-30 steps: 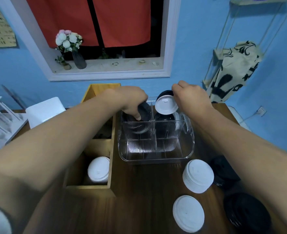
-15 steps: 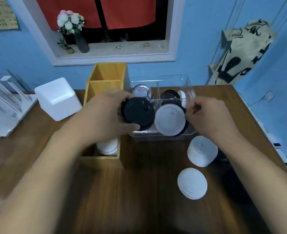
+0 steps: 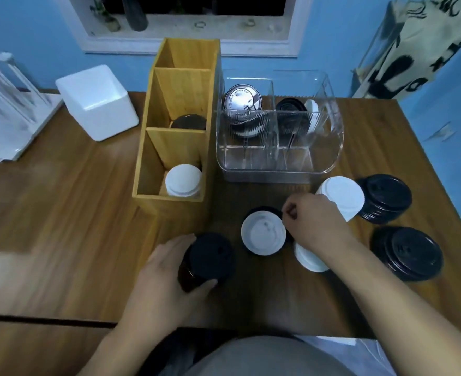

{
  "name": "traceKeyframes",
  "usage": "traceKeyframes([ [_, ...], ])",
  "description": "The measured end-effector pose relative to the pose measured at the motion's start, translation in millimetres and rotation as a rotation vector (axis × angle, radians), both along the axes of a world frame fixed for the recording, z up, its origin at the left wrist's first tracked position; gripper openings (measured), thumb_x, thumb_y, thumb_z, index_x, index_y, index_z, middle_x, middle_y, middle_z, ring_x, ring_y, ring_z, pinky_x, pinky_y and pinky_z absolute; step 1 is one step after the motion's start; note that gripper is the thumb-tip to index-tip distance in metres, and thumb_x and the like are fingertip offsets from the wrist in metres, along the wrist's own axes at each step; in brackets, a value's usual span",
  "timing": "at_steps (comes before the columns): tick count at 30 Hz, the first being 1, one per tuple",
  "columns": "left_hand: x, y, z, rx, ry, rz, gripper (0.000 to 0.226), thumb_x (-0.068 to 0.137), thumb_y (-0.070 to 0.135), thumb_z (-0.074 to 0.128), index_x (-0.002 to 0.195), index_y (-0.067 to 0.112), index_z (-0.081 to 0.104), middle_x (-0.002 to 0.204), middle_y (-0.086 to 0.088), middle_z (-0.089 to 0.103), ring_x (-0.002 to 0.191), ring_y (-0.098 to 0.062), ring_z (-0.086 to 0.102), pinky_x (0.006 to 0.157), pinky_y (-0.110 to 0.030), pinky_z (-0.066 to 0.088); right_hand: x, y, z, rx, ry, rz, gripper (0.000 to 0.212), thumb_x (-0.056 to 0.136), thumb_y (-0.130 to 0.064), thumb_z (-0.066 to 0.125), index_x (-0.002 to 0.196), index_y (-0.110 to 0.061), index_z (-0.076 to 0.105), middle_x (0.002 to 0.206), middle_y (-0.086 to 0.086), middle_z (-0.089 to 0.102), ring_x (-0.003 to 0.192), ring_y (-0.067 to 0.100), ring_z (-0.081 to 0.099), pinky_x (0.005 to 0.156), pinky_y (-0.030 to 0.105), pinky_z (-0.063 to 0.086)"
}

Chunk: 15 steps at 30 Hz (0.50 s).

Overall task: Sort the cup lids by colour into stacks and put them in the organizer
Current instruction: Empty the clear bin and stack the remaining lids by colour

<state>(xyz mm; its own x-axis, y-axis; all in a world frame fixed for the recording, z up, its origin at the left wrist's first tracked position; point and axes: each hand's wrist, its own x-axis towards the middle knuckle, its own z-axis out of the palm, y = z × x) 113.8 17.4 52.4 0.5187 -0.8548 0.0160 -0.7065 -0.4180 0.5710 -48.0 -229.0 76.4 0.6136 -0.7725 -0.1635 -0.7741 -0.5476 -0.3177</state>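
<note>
The left hand [image 3: 167, 278] grips a black lid stack [image 3: 206, 260] near the worktop's [image 3: 61, 213] front edge. The right hand [image 3: 314, 222] pinches the rim of a white lid [image 3: 263, 232] that rests on a black one. To sort cleanly, the white lid should be lifted off and seated squarely on the white lid stack [image 3: 343, 195] beside it. Half a second earlier, both hands held these lids up at the clear organizer [image 3: 278, 164]; they are now lowered in front of it. The wooden organizer [image 3: 169, 147] already holds white lids.
</note>
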Motion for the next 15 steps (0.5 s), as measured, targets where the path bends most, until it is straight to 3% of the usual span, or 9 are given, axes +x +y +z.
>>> traceKeyframes([
  [4,8,9,-20,0.004,-0.025,0.055,0.078,0.076,0.042,0.086,0.141,0.016,0.053,0.131,0.008,0.057,0.125,-0.006,0.045,0.104,-0.024,0.038,-12,17,-3,-0.19,-0.159,0.237,0.031,0.095,-0.044,0.058,0.118,-0.025,0.065,0.113,-0.005,0.068,0.102,0.019,0.059,0.084,0.035,0.051],
  [8,11,4,-24,-0.008,-0.06,0.06,0.079,0.082,0.048,0.075,0.147,0.012,0.047,0.138,-0.001,0.055,0.13,-0.017,0.048,0.106,-0.027,0.036,-7,30,-10,-0.224,0.003,0.385,0.072,0.077,-0.077,0.054,0.134,-0.033,0.056,0.134,-0.011,0.059,0.12,0.018,0.05,0.09,0.042,0.049],
  [11,13,0,-23,0.0,-0.078,0.061,0.08,0.083,0.048,0.076,0.147,0.011,0.047,0.146,-0.002,0.051,0.136,-0.018,0.044,0.111,-0.03,0.034,-2,31,-13,-0.214,0.056,0.409,0.073,0.075,-0.075,0.053,0.134,-0.032,0.056,0.136,-0.01,0.058,0.123,0.02,0.049,0.091,0.044,0.047],
  [15,9,-7,-18,-0.01,-0.144,0.031,0.078,0.082,0.052,0.075,0.144,0.013,0.052,0.149,0.0,0.049,0.141,-0.019,0.039,0.116,-0.032,0.026,-9,36,-10,-0.256,-0.099,0.371,0.068,0.078,-0.06,0.06,0.135,-0.024,0.059,0.138,-0.001,0.06,0.122,0.023,0.055,0.094,0.042,0.05],
])
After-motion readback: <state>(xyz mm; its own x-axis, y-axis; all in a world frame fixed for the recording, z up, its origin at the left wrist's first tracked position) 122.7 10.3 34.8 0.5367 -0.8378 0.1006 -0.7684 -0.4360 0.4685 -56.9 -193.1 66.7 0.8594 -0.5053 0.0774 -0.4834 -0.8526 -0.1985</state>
